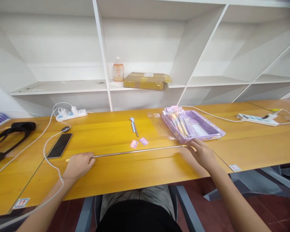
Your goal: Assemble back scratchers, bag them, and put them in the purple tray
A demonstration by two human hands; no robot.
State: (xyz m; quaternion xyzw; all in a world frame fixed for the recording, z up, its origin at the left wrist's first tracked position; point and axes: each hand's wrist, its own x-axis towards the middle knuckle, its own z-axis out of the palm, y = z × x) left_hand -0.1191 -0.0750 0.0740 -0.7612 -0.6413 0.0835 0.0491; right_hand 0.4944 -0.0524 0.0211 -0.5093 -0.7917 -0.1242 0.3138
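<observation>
A thin metal telescopic rod [135, 151] is drawn out long between my two hands, level just above or on the table. My left hand [79, 164] is closed around its thicker end, and a pale yellow tip sticks out past the fist. At the other end, the fingers of my right hand [200, 153] pinch the rod beside the purple box; that end is mostly hidden. Beyond the rod lies a short blue back scratcher [133, 126] with a small clawed head. Two small pink cards, a left one [134, 144] and a right one [143, 141], lie nearer to me.
The open purple box [205, 127] holds several wrapped sticks [181, 124], with clear plastic wrap [159, 125] beside it. At left are a phone [60, 145], a white cable [47, 145], a power strip [71, 115] and black straps [16, 135]. A carton [145, 80] and bottle [118, 71] stand on the shelf.
</observation>
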